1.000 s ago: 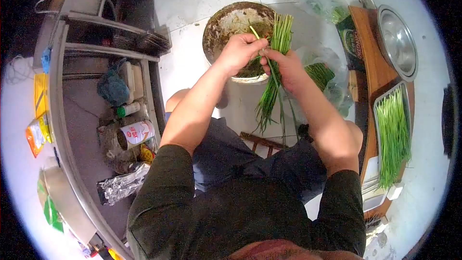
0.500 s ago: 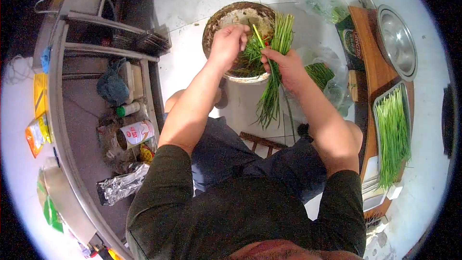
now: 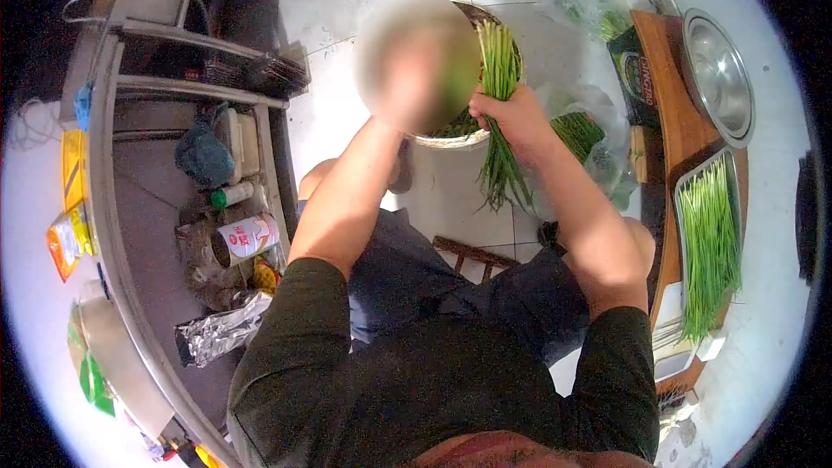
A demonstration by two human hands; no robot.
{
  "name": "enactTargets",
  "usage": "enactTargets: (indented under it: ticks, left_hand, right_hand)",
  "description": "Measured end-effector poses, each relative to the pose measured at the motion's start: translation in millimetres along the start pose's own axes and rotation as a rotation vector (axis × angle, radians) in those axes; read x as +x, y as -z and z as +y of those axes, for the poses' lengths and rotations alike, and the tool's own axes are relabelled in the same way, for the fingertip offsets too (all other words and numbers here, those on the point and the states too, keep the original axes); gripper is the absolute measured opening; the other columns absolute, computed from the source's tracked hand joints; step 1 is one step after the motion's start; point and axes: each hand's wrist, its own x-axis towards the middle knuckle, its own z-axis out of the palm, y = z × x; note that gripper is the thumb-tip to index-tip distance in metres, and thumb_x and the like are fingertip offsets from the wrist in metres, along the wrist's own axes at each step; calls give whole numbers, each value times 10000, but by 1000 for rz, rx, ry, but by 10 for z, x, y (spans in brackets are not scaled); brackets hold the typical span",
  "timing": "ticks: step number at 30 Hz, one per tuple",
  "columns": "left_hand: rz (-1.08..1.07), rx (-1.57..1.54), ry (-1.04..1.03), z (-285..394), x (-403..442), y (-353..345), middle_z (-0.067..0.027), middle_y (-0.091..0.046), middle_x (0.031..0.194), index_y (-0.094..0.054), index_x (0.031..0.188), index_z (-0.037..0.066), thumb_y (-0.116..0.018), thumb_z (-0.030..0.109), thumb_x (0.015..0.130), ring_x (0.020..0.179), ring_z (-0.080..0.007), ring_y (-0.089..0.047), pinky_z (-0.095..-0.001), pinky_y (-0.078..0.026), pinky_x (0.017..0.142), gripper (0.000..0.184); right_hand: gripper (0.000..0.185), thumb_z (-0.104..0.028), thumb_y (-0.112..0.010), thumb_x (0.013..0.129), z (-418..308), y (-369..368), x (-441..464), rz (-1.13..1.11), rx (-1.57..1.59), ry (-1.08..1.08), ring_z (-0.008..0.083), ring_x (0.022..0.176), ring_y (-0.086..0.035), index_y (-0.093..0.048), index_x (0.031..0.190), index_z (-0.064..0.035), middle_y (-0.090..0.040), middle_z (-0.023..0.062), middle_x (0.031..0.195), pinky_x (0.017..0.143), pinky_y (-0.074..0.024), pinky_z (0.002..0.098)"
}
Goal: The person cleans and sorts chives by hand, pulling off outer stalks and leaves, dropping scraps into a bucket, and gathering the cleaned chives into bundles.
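Observation:
A bunch of long green stalks [image 3: 497, 65] is gripped in my right hand [image 3: 507, 113], pale cut ends up and leafy ends hanging down. To its left, my left hand [image 3: 409, 78] is over the round, dirt-stained bucket [image 3: 446, 140]. A blurred patch hides its fingers and anything they may hold. Green scraps show inside the bucket near its lower rim, while the rest of the inside is mostly covered by the blur.
On the right, a wooden board [image 3: 663, 78] bears a steel bowl [image 3: 718, 76] and a tray of green stalks [image 3: 706, 247]. Plastic bags with greens [image 3: 576, 134] lie beyond my right hand. A shelf [image 3: 143, 208] with a can [image 3: 250, 238] and foil [image 3: 225, 329] stands left.
My left hand has moved away from the bunch, left over the bucket, after touching the stalks earlier. My right hand keeps hold of the bunch, and the long strand hanging below it no longer shows.

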Motion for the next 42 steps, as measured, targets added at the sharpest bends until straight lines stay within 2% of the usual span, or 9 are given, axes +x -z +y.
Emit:
enactTargets:
  ticks: [7, 11, 13, 14, 22, 26, 29, 36, 42]
  left_hand:
    - [-81, -144, -23, -78, 16, 102, 7, -520, 638, -598, 820, 24, -553, 249, 947, 562, -89, -456, -242, -373, 527, 262]
    - [-252, 188, -221, -174, -19, 140, -25, -582, 741, -612, 895, 19, -600, 225, 917, 658, -107, -522, -255, -427, 604, 208]
    - [-175, 470, -387, -62, -138, 104, -81, -625, 989, -613, 1061, 29, -639, 219, 888, 900, -153, -581, -306, -484, 773, 258]
    - [-154, 369, -53, 270, -227, 17, -118, -615, 1101, -586, 1128, 7, -642, 154, 851, 1010, -210, -573, -343, -463, 857, 319]
    - [-189, 609, -236, 184, -121, 117, -133, -615, 1124, -581, 1127, -6, -636, 144, 852, 1048, -217, -575, -348, -465, 866, 318]
    - [-12, -107, -50, 44, -26, 123, -64, -616, 813, -628, 917, -8, -623, 203, 880, 740, -148, -564, -299, -458, 651, 215]
    - [43, -133, 23, 123, 4, 94, -12, -564, 592, -638, 766, -6, -604, 242, 903, 527, -106, -500, -272, -420, 507, 285]
    - [-71, 529, -170, -108, 122, 240, -214, -643, 957, -670, 971, -24, -560, 219, 905, 975, -380, -590, -401, -456, 877, 275]
    - [-171, 477, -279, -435, 76, 284, -245, -619, 1047, -669, 1036, 12, -557, 156, 859, 1045, -388, -574, -414, -454, 913, 254]
  right_hand:
    - [153, -102, -685, 818, 33, 31, 0, 15, 8, -8, 125, 645, -551, -608, 913, -11, -609, 54, 755, 582, -444, 264]
    - [140, -129, -696, 794, 73, 12, 26, 50, -43, 34, 122, 599, -565, -632, 845, -15, -630, 39, 715, 566, -454, 275]
    - [140, -128, -697, 794, 126, 24, 40, 24, -41, 82, 120, 596, -559, -635, 851, -16, -629, 38, 715, 566, -453, 275]
    - [147, -131, -698, 793, 119, 28, 48, 23, -70, 89, 119, 594, -558, -635, 856, -14, -629, 37, 717, 565, -453, 276]
    - [223, -164, -712, 773, 167, 79, 96, 48, -182, 138, 113, 590, -555, -630, 888, 9, -627, 30, 718, 556, -463, 289]
    - [193, -148, -705, 792, 105, 34, 30, 69, -159, 115, 113, 599, -554, -622, 887, -2, -624, 35, 726, 553, -456, 277]
    - [173, -116, -701, 813, 1, 6, -32, 101, -140, 46, 123, 616, -563, -604, 895, 2, -628, 55, 745, 556, -453, 265]
    - [176, -109, -700, 811, -3, 27, -21, 122, -156, 29, 122, 607, -563, -618, 907, 14, -631, 56, 730, 554, -445, 259]
    - [162, -119, -690, 816, -25, 34, -17, 141, -149, 29, 118, 598, -555, -629, 892, 10, -618, 41, 705, 556, -439, 263]
